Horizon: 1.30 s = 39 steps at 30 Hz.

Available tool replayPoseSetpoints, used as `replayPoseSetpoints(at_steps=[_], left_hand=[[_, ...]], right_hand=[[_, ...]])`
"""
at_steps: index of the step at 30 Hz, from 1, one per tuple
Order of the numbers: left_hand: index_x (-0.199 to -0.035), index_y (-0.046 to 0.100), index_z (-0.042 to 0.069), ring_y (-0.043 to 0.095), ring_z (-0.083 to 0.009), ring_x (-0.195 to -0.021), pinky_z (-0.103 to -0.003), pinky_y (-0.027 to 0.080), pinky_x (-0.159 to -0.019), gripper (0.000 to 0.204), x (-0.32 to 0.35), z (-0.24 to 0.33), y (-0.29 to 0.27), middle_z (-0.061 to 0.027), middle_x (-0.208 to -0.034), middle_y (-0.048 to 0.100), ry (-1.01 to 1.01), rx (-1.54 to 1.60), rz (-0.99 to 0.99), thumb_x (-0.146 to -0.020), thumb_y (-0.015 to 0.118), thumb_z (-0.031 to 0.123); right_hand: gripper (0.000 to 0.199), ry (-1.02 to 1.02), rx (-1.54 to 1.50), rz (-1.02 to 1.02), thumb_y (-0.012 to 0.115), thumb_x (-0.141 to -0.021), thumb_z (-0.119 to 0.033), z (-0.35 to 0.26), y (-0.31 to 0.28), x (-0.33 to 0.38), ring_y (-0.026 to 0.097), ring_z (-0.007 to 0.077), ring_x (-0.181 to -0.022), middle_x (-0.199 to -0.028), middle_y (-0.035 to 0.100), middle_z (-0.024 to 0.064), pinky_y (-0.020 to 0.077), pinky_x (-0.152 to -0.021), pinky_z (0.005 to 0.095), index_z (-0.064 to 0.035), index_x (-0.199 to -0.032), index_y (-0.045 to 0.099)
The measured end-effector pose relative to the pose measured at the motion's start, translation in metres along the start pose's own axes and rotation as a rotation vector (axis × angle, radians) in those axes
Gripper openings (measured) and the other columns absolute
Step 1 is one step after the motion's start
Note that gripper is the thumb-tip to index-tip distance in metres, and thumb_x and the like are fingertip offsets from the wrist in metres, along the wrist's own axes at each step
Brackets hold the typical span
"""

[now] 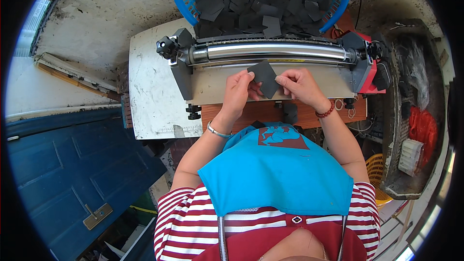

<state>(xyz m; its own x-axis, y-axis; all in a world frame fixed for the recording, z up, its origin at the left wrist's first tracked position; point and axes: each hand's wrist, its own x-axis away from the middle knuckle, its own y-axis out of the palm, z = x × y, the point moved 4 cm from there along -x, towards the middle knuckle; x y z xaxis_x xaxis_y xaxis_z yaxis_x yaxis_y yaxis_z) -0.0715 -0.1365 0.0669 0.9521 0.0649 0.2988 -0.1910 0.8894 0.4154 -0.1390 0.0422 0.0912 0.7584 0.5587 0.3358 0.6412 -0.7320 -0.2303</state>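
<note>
Between my two hands is a small dark grey square piece of sheet (pixel 264 79), turned so that a corner points down. My left hand (pixel 239 90) pinches it at its left corner, with fingers partly behind it. At the right corner, the thumb and fingers of my right hand (pixel 298 86) pinch it too. Both hands are above the metal feed plate (pixel 212 84) of a roller machine. Just beyond them lies its shiny steel roller (pixel 275 50), held between dark end brackets with black knobs (pixel 167 47).
Behind the machine stands a blue plastic basket (pixel 346 0) heaped with dark pieces (pixel 241 0). A white board (pixel 154 87) lies at left, a blue door (pixel 63 174) beyond it. At right are a worn trough (pixel 397 183) holding a red bag (pixel 422 133) and a yellow basket (pixel 375 170).
</note>
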Motion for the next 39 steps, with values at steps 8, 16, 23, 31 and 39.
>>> replayPoseSetpoints(at_steps=[8, 16, 23, 31, 39], left_hand=[[-0.080, 0.059, 0.000, 0.063, -0.0177, -0.064, -0.026, 0.051, -0.049, 0.026, 0.003, 0.000, 0.001, -0.0099, -0.079, 0.064, -0.011, -0.077, -0.016, -0.094, 0.045, 0.017], [-0.080, 0.059, -0.001, 0.063, -0.0170, -0.062, -0.025, 0.049, -0.049, 0.027, 0.005, 0.005, -0.009, -0.0095, -0.079, 0.064, 0.018, -0.121, 0.027, -0.094, 0.046, 0.019], [-0.086, 0.060, -0.001, 0.063, -0.0168, -0.062, -0.026, 0.049, -0.050, 0.028, 0.002, 0.003, 0.001, -0.0091, -0.081, 0.064, -0.022, -0.119, 0.013, -0.096, 0.045, 0.021], [-0.098, 0.064, -0.003, 0.063, -0.0137, -0.065, -0.024, 0.050, -0.052, 0.028, 0.006, 0.002, 0.002, -0.0057, -0.081, 0.063, -0.022, -0.049, -0.041, -0.097, 0.044, 0.018], [-0.110, 0.065, -0.002, 0.062, -0.0110, -0.065, -0.022, 0.050, -0.052, 0.029, 0.012, 0.002, 0.012, -0.0034, -0.081, 0.062, -0.043, -0.104, -0.115, -0.096, 0.046, 0.014]], right_hand=[[0.031, -0.016, 0.032, -0.005, 0.061, -0.093, -0.030, 0.007, -0.002, 0.001, 0.047, 0.0023, -0.047, -0.057, 0.056, -0.0031, 0.0367, -0.043, 0.0179, -0.0039, -0.077, 0.066], [0.032, 0.123, 0.254, 0.150, 0.061, -0.089, -0.024, 0.013, -0.025, 0.002, 0.055, 0.0088, -0.045, -0.050, 0.057, 0.0032, 0.0412, -0.043, 0.0241, -0.0002, -0.067, 0.063], [0.033, -0.017, 0.194, 0.229, 0.061, -0.093, -0.030, 0.003, -0.014, -0.009, 0.050, 0.0042, -0.045, -0.056, 0.058, 0.0000, 0.0377, -0.041, 0.0195, -0.0013, -0.077, 0.065], [0.031, 0.077, 0.043, -0.022, 0.063, -0.091, -0.028, 0.014, -0.021, 0.001, 0.049, 0.0061, -0.043, -0.056, 0.059, 0.0006, 0.0385, -0.041, 0.0215, -0.0014, -0.076, 0.065], [0.032, 0.114, 0.282, 0.280, 0.062, -0.090, -0.028, 0.014, -0.027, -0.005, 0.055, 0.0101, -0.043, -0.057, 0.063, 0.0051, 0.0428, -0.045, 0.0254, -0.0006, -0.076, 0.066]])
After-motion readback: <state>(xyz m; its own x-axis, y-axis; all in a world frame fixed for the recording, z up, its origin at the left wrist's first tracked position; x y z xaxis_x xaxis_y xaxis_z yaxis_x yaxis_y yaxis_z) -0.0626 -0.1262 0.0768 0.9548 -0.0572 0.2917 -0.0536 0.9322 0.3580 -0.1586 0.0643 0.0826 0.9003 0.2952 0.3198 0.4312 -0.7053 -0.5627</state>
